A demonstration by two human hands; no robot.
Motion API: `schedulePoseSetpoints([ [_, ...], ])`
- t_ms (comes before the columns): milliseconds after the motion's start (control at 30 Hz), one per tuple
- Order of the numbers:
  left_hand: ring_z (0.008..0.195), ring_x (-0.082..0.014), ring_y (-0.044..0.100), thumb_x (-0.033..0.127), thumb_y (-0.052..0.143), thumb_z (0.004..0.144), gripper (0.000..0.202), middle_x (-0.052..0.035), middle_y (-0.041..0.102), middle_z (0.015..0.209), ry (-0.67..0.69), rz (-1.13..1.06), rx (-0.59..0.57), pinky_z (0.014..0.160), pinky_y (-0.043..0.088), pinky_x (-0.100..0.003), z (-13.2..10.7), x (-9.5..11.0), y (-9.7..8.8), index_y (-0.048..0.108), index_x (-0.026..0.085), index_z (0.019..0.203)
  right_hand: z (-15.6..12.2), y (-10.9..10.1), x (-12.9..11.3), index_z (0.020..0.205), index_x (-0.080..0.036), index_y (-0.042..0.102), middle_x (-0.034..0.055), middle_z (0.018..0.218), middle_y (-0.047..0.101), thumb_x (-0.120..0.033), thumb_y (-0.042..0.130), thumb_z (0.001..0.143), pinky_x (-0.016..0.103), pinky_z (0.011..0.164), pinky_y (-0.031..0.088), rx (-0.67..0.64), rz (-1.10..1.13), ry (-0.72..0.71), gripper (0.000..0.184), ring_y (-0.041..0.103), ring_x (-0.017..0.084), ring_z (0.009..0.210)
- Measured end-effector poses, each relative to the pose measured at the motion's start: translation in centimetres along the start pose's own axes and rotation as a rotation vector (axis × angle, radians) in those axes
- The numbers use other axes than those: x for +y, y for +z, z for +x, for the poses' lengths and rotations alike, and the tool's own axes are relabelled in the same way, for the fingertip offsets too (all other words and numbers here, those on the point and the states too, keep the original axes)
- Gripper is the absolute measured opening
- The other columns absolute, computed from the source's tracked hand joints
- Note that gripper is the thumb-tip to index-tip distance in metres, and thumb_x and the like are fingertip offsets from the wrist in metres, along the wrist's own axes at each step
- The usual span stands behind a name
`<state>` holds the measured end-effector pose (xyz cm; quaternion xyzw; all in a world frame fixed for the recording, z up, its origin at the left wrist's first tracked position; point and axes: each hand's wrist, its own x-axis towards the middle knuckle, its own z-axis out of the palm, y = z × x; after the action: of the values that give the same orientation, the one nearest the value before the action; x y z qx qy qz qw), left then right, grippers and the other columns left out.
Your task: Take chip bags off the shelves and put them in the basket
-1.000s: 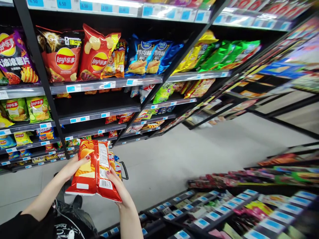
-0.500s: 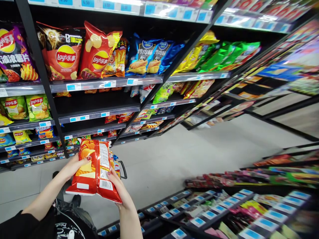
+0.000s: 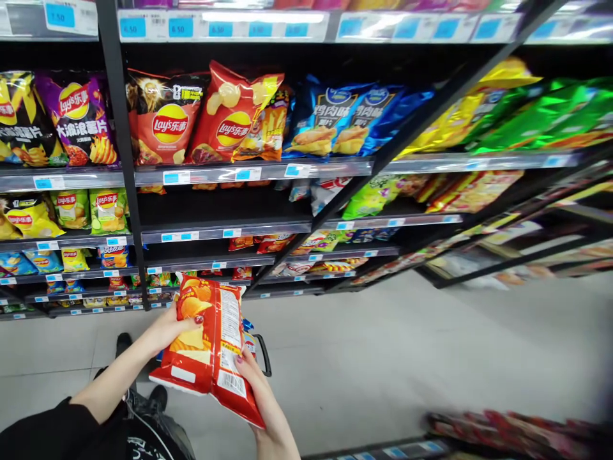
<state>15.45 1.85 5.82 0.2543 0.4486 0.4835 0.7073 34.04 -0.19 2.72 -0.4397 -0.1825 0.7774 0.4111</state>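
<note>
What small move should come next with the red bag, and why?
Probably ease the right hand slightly outward: its thumb lies at the edge of the printing, just above the barcode, so shifting it might leave the label clearer. The left hand grips the other side of the red bag, which should help steady it.

The red potato-chip bag is glossy, creased film; the shelf-edge price rail, shiny clear plastic; the floor, smooth tile; the sleeve, matt black cloth.
</note>
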Motion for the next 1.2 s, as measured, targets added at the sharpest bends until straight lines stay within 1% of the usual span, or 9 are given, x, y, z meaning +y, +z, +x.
schedulePoseSetpoints([
  [133,0.096,-0.0298,0.063,0.016,0.076,0.059,0.076,-0.0117,0.064,0.113,0.039,-0.042,-0.009,0.08,0.051,-0.042,-0.6,0.2,0.0,0.037,0.021,0.123,-0.2,-0.2,0.3,0.134,-0.03,0.034,0.0042,0.127,0.056,-0.029,0.077,0.059,0.042,0.088,0.047,-0.058,-0.032,-0.126,0.087,0.055,0.029,0.111],
  [233,0.098,-0.0302,0.062,0.012,0.075,0.058,0.086,-0.0108,0.062,0.115,0.046,-0.074,-0.067,0.081,0.051,-0.043,-1.0,0.0,0.0,0.03,0.024,0.13,-0.4,-0.3,0.4,0.133,-0.03,0.035,0.0059,0.135,0.046,-0.033,0.078,0.058,0.042,0.096,0.041,-0.104,-0.162,-0.199,0.086,0.046,0.028,0.12],
  [333,0.102,-0.0303,0.06,0.01,0.076,0.057,0.088,-0.0111,0.06,0.118,0.092,-0.081,-0.101,0.083,0.05,-0.042,-1.2,-0.6,-0.1,0.03,0.024,0.131,-0.5,0.1,0.7,0.132,-0.026,0.036,0.0097,0.133,0.048,-0.037,0.079,0.056,0.042,0.097,0.04,-0.125,-0.249,-0.266,0.089,0.047,0.029,0.119],
  [433,0.104,-0.0288,0.058,0.012,0.078,0.054,0.093,-0.0091,0.059,0.12,0.132,-0.106,-0.106,0.084,0.049,-0.039,-1.1,-1.6,-0.3,0.029,0.027,0.132,-0.7,0.4,1.0,0.13,-0.025,0.038,0.01,0.129,0.052,-0.034,0.08,0.054,0.041,0.095,0.042,-0.097,-0.269,-0.369,0.087,0.05,0.029,0.115],
  [533,0.104,-0.0295,0.058,0.015,0.081,0.05,0.091,-0.0083,0.06,0.118,0.187,-0.11,-0.133,0.085,0.048,-0.039,-1.0,-2.4,-0.5,0.036,0.026,0.128,-0.7,0.2,1.1,0.13,-0.025,0.036,0.0101,0.127,0.053,-0.033,0.078,0.058,0.041,0.095,0.043,-0.097,-0.313,-0.436,0.084,0.052,0.028,0.113],
  [700,0.102,-0.0294,0.059,0.016,0.082,0.047,0.078,-0.0081,0.063,0.113,0.305,-0.061,-0.184,0.087,0.046,-0.038,-1.0,-2.7,-0.6,0.048,0.022,0.118,-0.6,-0.9,1.1,0.133,-0.025,0.028,0.0115,0.133,0.047,-0.036,0.074,0.063,0.043,0.1,0.038,-0.171,-0.407,-0.458,0.084,0.047,0.027,0.119],
  [933,0.104,-0.0321,0.058,0.015,0.082,0.046,0.078,-0.0085,0.062,0.113,0.339,-0.035,-0.206,0.087,0.048,-0.04,-1.4,-2.4,-0.7,0.048,0.022,0.116,-0.7,-1.0,1.5,0.133,-0.022,0.028,0.014,0.131,0.049,-0.039,0.078,0.058,0.044,0.099,0.039,-0.197,-0.375,-0.466,0.091,0.049,0.03,0.118],
  [1100,0.104,-0.0313,0.058,0.014,0.082,0.045,0.076,-0.0069,0.063,0.11,0.356,-0.015,-0.2,0.085,0.049,-0.037,-1.8,-2.5,-0.9,0.049,0.022,0.113,-0.8,-0.8,1.8,0.133,-0.022,0.025,0.0158,0.129,0.049,-0.036,0.08,0.055,0.045,0.097,0.039,-0.185,-0.335,-0.453,0.097,0.049,0.031,0.117],
  [1200,0.105,-0.0317,0.058,0.013,0.082,0.044,0.074,-0.0062,0.063,0.11,0.368,-0.006,-0.185,0.086,0.049,-0.037,-2.1,-2.4,-1.1,0.05,0.023,0.11,-0.9,-0.6,2.1,0.133,-0.022,0.025,0.0158,0.124,0.053,-0.035,0.082,0.051,0.046,0.096,0.04,-0.178,-0.321,-0.45,0.1,0.051,0.032,0.114],
])
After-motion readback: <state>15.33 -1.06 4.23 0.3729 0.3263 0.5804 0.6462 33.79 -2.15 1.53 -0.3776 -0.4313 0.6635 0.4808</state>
